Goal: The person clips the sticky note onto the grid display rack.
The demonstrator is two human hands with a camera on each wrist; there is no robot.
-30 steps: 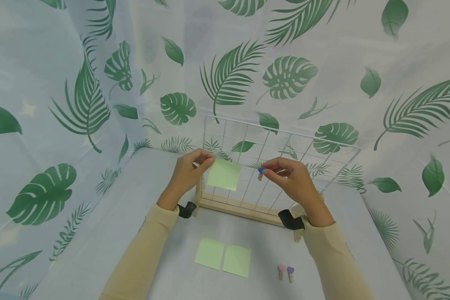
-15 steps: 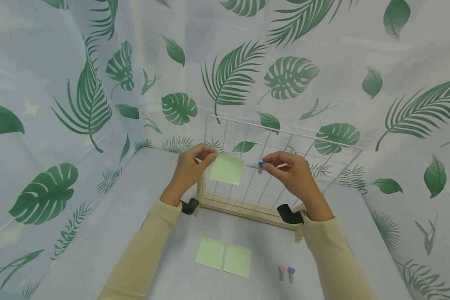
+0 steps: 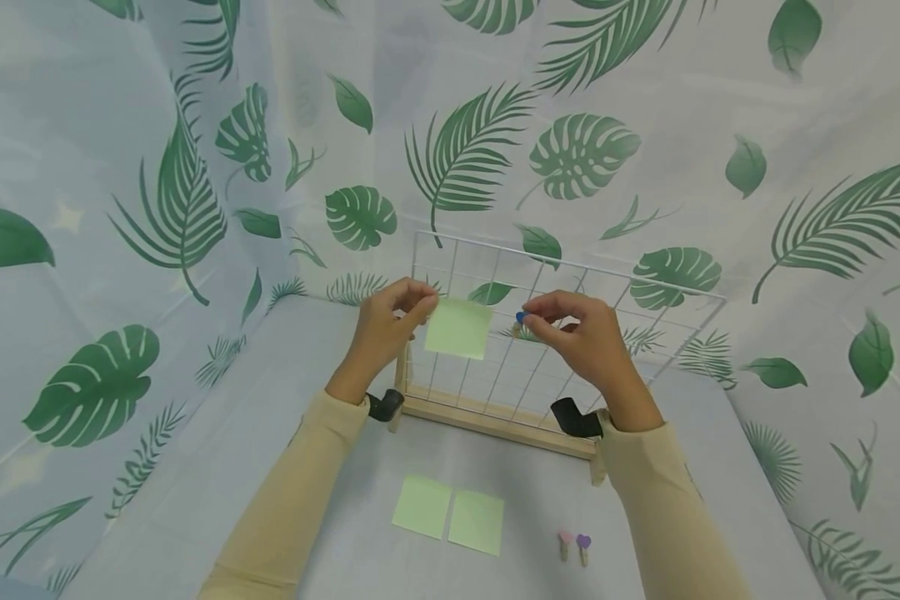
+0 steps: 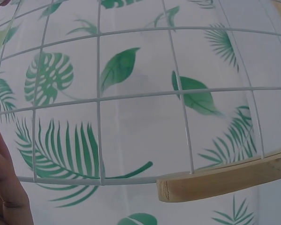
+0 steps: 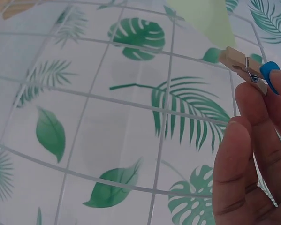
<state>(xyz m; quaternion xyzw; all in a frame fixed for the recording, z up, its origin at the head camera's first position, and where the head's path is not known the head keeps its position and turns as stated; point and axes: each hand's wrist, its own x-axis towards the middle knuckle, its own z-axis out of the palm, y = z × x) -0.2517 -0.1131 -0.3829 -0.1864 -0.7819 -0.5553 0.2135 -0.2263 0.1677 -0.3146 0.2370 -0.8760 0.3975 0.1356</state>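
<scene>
My left hand [image 3: 390, 321] pinches a pale green square sheet of paper [image 3: 458, 329] by its upper left corner, in front of the white wire grid [image 3: 495, 379]. To the right of the sheet, my right hand [image 3: 581, 333] pinches a small wooden clothespin [image 5: 241, 65] with a blue decoration [image 5: 270, 76] on its end. In the right wrist view the clothespin's tip points towards the green sheet, apart from it. The left wrist view shows only part of the left hand's fingers [image 4: 6, 183] at its left edge, with the grid beyond.
The grid stands in a wooden base [image 3: 495, 425] on a white-covered table [image 3: 345, 533]. Two more green sheets, a left one [image 3: 422, 507] and a right one [image 3: 476, 522], lie in front. Pink [image 3: 565, 544] and purple [image 3: 583, 548] heart clothespins lie to their right. Leaf-printed cloth [image 3: 390, 83] hangs behind.
Both hands have risen slightly along the grid, carrying the green sheet and the blue clothespin upwards. The sheets and clothespins on the table have stayed put.
</scene>
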